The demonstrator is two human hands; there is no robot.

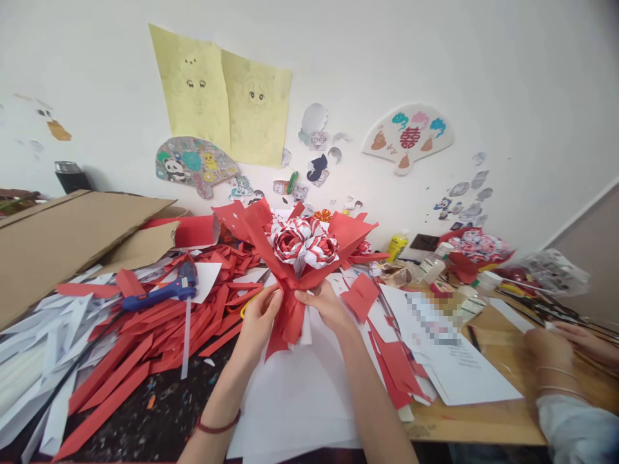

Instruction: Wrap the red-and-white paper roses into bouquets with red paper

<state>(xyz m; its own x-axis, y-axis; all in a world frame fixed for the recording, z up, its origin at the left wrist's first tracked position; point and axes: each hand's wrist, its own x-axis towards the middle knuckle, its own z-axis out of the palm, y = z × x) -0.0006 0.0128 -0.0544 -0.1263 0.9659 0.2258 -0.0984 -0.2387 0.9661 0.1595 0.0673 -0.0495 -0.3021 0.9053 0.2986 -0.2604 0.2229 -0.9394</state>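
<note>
Between my two hands stands a bouquet of paper flowers point(296, 243), red-and-white striped blooms wrapped in red paper point(333, 274). My left hand point(262, 314) closes round the gathered neck of the wrapping from the left. From the right, my right hand point(326, 304) pinches the same neck, thumb on the front. Below it the wrapping's red tail point(285, 327) flares out over white paper sheets point(294, 399). A yellow loop point(247, 305), perhaps a scissors handle, shows partly behind my left hand.
Left lie a blue hot glue gun point(162, 291), red paper strips point(193, 328), white strips point(53, 341) and cardboard point(77, 232). Printed sheets point(464, 361), small bottles point(432, 264) and another bouquet point(478, 248) are on the right. A co-worker's hands point(551, 354) work at far right.
</note>
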